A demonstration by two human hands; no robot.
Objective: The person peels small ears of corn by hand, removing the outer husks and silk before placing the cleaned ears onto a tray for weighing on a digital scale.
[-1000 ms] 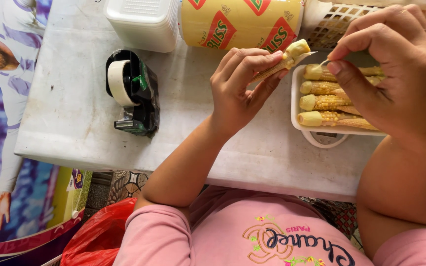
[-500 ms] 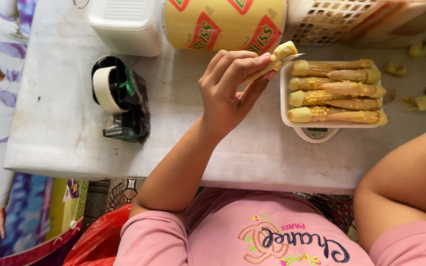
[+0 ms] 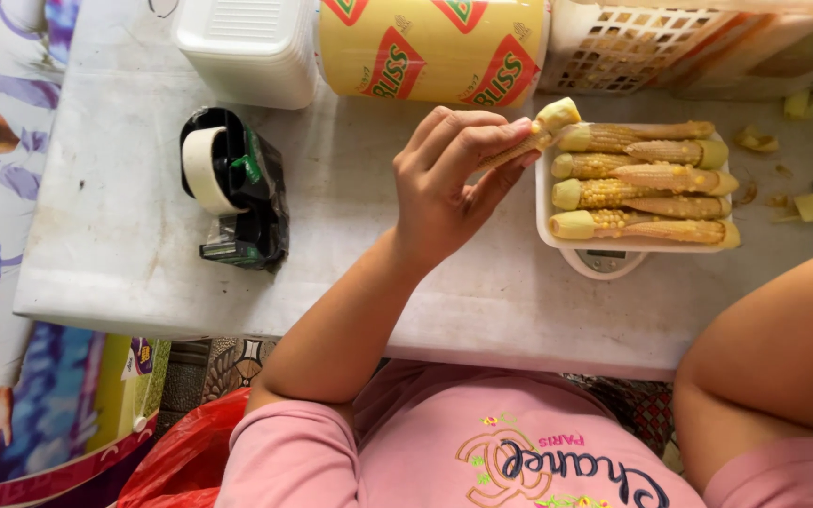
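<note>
Left hand [image 3: 449,179]: fingers closed around one baby corn [image 3: 538,132], held just above the near-left corner of the white tray [image 3: 546,202] of corn on a scale [image 3: 604,263]. Step judged: adding a piece to the tray; next calls for laying it alongside the rows. Right hand: out of frame, only forearm visible; state unknown. Scale readout hidden under the tray.

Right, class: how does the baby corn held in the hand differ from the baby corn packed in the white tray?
The held baby corn is single, tilted, pinched in the left hand's fingers above the table; the tray baby corn lies flat in rows, several together, in the white tray. Only the held piece's cut end shows; the tray pieces show whole. Both are pale yellow.
</note>
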